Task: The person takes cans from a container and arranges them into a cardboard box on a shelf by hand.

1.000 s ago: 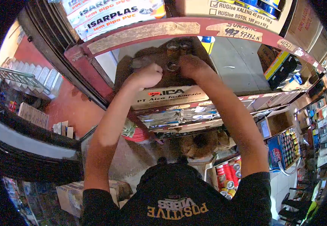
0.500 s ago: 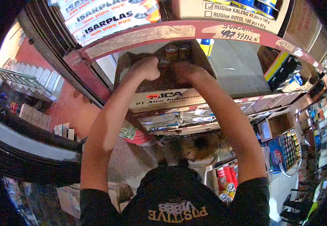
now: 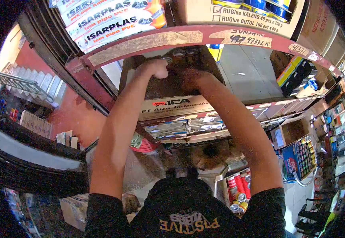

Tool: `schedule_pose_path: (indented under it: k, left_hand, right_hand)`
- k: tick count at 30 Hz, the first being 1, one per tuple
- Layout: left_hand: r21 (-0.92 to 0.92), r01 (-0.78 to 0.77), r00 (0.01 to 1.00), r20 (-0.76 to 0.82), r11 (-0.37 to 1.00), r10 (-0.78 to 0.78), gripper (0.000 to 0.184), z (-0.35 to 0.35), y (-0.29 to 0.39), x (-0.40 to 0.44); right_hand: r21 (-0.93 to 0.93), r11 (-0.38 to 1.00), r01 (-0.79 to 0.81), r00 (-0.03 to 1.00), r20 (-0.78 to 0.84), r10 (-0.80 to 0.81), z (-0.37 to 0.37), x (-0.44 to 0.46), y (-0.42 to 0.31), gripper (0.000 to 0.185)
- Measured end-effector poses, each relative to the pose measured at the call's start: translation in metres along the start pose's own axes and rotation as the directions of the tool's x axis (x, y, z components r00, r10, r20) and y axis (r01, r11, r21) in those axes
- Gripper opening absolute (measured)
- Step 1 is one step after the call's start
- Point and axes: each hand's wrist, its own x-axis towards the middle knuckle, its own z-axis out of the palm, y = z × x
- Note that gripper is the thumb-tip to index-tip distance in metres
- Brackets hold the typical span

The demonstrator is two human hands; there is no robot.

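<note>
Both my hands reach into an open cardboard box (image 3: pixel 172 106) marked AICA on the shelf. My left hand (image 3: pixel 158 70) is closed at a can (image 3: pixel 167 60) with a shiny round lid; its fingertips are partly hidden. Two more cans (image 3: pixel 185 54) stand upright behind it against the box's rear. Deep in shadow, my right hand (image 3: pixel 191 79) is at the right side of the box. Its fingers are too dark to make out, and I cannot see whether they hold anything.
A red shelf edge (image 3: pixel 204 36) with taped labels crosses above my hands, below ISARPLAS packs (image 3: pixel 113 22) and a RUGlue carton (image 3: pixel 244 20). A blue-yellow can (image 3: pixel 215 52) stands beside the box. Red cans (image 3: pixel 239 184) lie in a container below right.
The can near my left hand has shifted back and left, towards the cans at the rear. Both hands stay inside the box, and the view has moved slightly.
</note>
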Motion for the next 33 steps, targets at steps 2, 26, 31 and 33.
schedule_pose_path:
  k: [2,26,31,33]
  left_hand:
    - [-0.010,0.024,1.000,-0.011,1.000,-0.024,0.051,0.019,-0.009,0.019]
    - [-0.006,0.090,0.996,0.000,0.996,-0.090,0.057,0.020,-0.015,0.010]
    - [0.022,0.039,0.998,-0.054,0.999,-0.037,0.045,0.020,-0.011,0.004]
    - [-0.038,0.067,0.998,-0.016,0.997,-0.068,0.045,0.030,-0.012,0.017]
  right_hand:
    - [0.020,1.000,0.000,1.000,0.016,0.000,0.001,0.001,-0.004,0.039]
    - [-0.006,0.998,0.059,0.994,0.087,-0.058,0.001,-0.008,-0.001,0.028]
    - [-0.066,0.995,0.069,0.997,0.030,-0.067,0.018,0.009,0.005,0.026]
    - [-0.097,0.984,0.152,0.988,0.037,-0.149,0.024,0.017,0.019,0.027]
